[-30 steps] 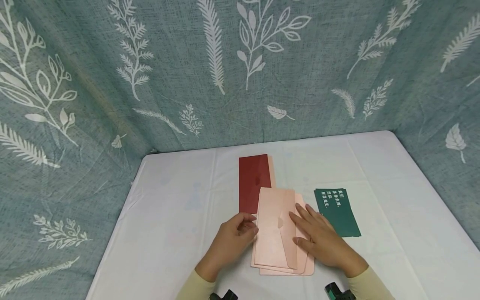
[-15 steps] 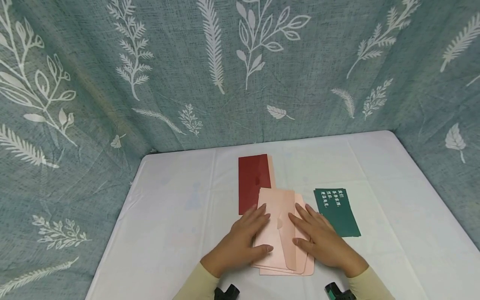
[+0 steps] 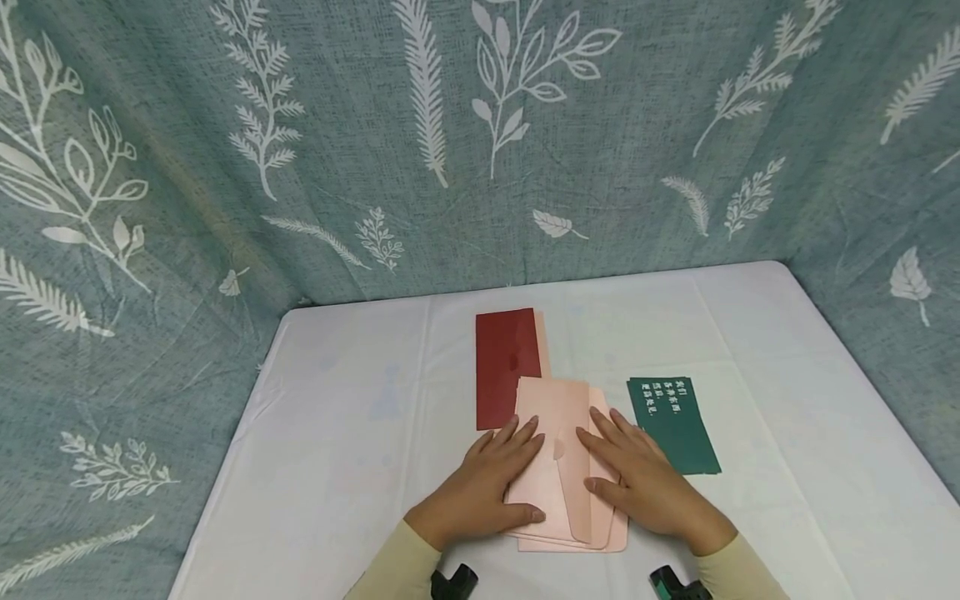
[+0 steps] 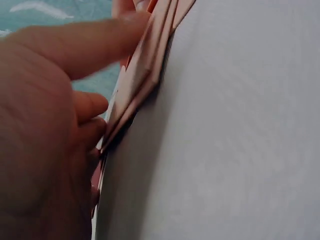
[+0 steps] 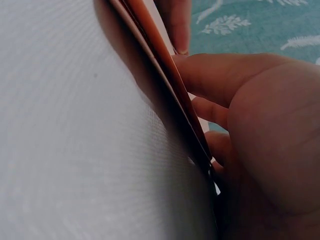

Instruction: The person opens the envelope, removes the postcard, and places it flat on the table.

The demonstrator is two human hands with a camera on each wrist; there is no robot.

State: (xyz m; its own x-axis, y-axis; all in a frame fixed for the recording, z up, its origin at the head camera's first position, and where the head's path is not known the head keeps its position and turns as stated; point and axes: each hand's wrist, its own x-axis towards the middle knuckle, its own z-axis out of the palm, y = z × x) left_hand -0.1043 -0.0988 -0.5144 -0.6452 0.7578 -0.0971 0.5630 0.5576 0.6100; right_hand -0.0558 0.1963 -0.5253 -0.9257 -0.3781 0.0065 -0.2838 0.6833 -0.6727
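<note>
Pale pink envelopes point(image 3: 546, 475) lie stacked on the white cloth point(image 3: 337, 433) before us, their long axis running straight away, the top one's flap point(image 3: 574, 500) along its right side. We see the left hand point(image 3: 489, 486) and right hand point(image 3: 639, 483) resting on opposite long sides, fingers spread. Beyond the right hand, green cards point(image 3: 686, 437) lie slightly aslant; farther off, we find a dark red envelope point(image 3: 506, 362), also lengthwise.
</note>
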